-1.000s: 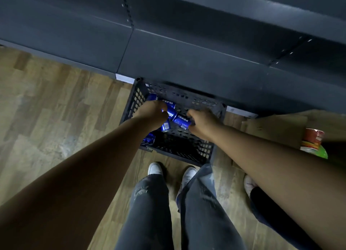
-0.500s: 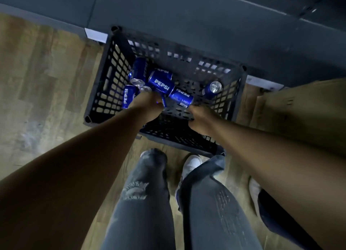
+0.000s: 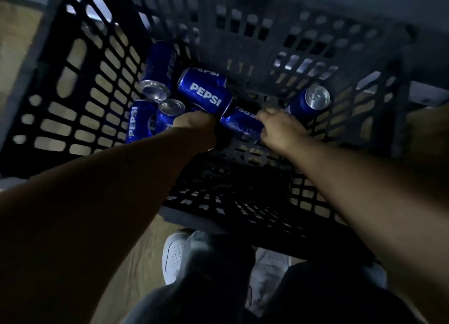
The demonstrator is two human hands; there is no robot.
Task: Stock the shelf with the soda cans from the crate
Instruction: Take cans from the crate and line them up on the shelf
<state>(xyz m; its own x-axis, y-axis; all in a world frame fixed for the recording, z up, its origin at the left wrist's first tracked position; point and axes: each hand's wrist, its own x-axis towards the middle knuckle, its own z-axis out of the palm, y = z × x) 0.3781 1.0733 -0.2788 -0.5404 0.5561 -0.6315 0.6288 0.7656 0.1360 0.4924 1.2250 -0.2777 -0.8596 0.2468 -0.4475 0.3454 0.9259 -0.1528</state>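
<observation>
**Both hands down among the cans in the crate**

A black latticed plastic crate (image 3: 80, 85) is being viewed from above on a wooden floor (image 3: 14, 39). Blue Pepsi soda cans (image 3: 205, 95) are being kept heaped toward its left wall and far-left corner, most on their sides. A lone blue can (image 3: 309, 102) is being propped, top upward, against the right wall. The right hand (image 3: 279, 129) is being wrapped over a blue can lying on its side (image 3: 239, 124) mid-floor, fingers (image 3: 268, 112) curled across it. The left hand (image 3: 195, 125) is being pushed into the heap; its fingers are being hidden, so their grip cannot be told. White shoes (image 3: 176, 253) are being stood by the near wall.
</observation>
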